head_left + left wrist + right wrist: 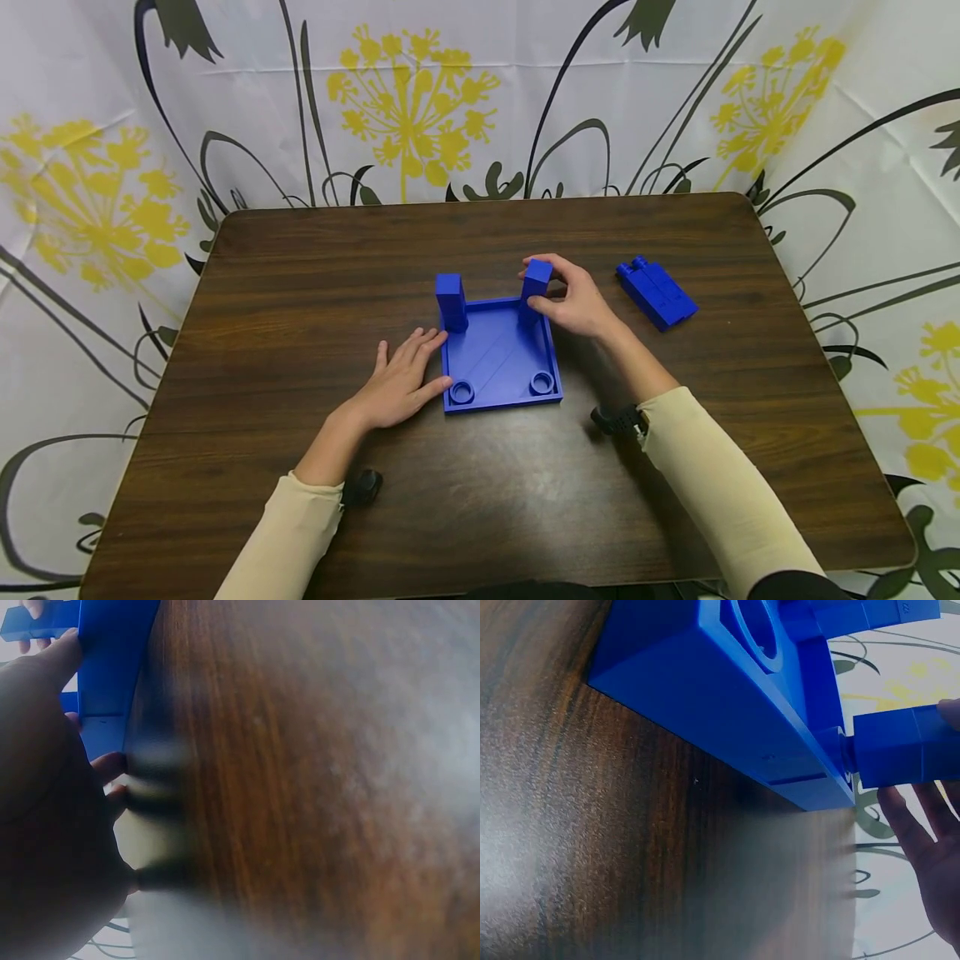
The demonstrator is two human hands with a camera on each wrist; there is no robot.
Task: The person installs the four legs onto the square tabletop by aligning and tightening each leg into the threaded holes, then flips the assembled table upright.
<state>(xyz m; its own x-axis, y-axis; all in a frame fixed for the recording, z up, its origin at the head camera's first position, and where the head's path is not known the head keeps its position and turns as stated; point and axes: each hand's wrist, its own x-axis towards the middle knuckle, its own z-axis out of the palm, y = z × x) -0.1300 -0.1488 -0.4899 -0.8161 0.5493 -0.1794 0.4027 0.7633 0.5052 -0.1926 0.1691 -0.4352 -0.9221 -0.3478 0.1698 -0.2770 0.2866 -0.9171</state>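
A shallow blue square tray-like piece (498, 354) lies on the table, with a ring socket (462, 392) at its near left corner and another ring socket (542, 383) at the near right. One blue square leg (452, 302) stands upright in the far left corner. My right hand (577, 304) pinches a second blue leg (535, 287) at the far right corner; in the right wrist view this leg (900, 748) has its narrow peg at the socket, part of the peg showing. Fingers extended, my left hand (401, 383) touches the tray's left edge.
Two more blue legs (658, 292) lie side by side on the brown wooden table (300, 275), right of my right hand. A white floral curtain (262, 92) hangs behind the table's far edge.
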